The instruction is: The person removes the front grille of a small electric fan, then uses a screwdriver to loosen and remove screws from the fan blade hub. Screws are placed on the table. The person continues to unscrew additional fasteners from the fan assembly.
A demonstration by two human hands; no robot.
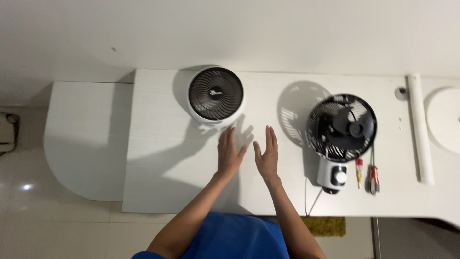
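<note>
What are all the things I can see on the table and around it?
Round fan: 1, white with dark grille, far side of table, just beyond the left hand.
Desk fan: 1, black cage on a white base with a knob, right of the hands.
Screwdrivers: 2, red handles, right of the desk fan's base.
Long tube: 1, white, lying near the table's right end.
Round disc: 1, white, far right edge.
Table: 1, white, with a rounded lower part on the left.
Mat: 1, olive green, on the floor.
Left hand: 1, open, flat on the table.
Right hand: 1, open, beside the left hand.
</note>
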